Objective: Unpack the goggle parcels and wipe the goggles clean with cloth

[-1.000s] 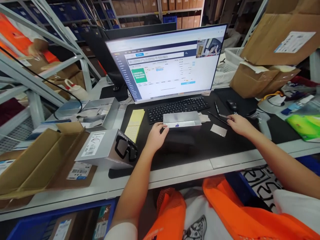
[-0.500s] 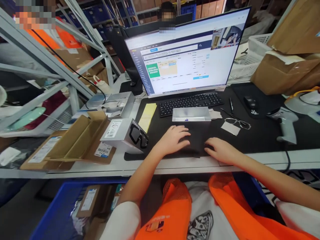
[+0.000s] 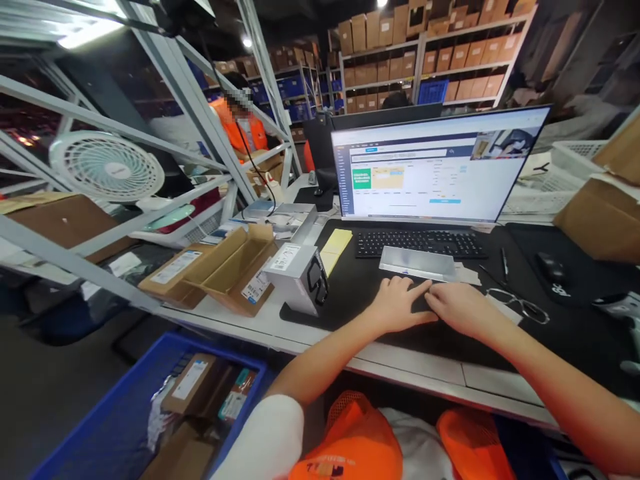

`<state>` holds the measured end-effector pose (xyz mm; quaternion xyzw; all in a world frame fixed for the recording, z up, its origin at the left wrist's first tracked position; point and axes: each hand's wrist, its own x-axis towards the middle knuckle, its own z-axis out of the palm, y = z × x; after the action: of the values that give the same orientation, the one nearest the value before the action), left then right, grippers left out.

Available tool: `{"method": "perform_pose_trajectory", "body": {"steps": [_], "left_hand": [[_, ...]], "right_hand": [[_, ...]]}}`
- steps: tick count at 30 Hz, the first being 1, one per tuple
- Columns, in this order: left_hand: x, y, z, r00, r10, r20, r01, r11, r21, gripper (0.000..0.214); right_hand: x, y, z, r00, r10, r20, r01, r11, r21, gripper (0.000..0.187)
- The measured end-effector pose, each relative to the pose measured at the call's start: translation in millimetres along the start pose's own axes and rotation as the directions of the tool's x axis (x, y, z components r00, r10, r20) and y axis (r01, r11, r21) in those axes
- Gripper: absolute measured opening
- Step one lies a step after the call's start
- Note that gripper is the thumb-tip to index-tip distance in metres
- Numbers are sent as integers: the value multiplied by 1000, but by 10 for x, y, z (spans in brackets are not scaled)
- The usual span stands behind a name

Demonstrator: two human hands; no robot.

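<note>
My left hand (image 3: 400,305) lies spread on the black desk mat (image 3: 360,303), thumb apart from the fingers. My right hand (image 3: 459,307) meets its fingertips, with its own fingers curled together. Whatever the right fingers pinch is hidden; any dark item beneath the hands blends into the mat. Just beyond the hands sits a shallow silver-white box tray (image 3: 417,261). Right of my right hand lies a pair of clear-framed glasses (image 3: 533,311), beside a pale card partly covered by that hand. A grey box with a goggles picture (image 3: 295,283) stands to the left.
Behind the tray are a keyboard (image 3: 420,244) and a lit monitor (image 3: 435,173). Yellow slips (image 3: 336,247) and an open carton (image 3: 235,273) are at left. A mouse (image 3: 550,267) and scanner (image 3: 623,308) lie right. A blue crate (image 3: 165,343) stands below.
The view has tilted up and shifted left, showing the fan and far shelves. My right hand has moved left to my left hand, and its fingers have drawn together.
</note>
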<state>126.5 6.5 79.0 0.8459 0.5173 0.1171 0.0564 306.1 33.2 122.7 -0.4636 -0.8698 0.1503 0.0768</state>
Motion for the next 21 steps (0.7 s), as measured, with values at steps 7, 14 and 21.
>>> {"method": "perform_pose_trajectory", "body": {"steps": [7,14,21], "left_hand": [[154,26,97,991,96,98,-97,995,9,45],[163,12,80,1000,22,-19,-27,940,-339,49],[-151,-285,150,894,-253,-371,-34,786,-617,52]], "right_hand": [[-162,43,150,988,-151,-43,152,988,14,35],[-413,491,266,994,-1,-111,16,990,139,41],[-462,705,349,955,-130,-267,186,962,199,45]]}}
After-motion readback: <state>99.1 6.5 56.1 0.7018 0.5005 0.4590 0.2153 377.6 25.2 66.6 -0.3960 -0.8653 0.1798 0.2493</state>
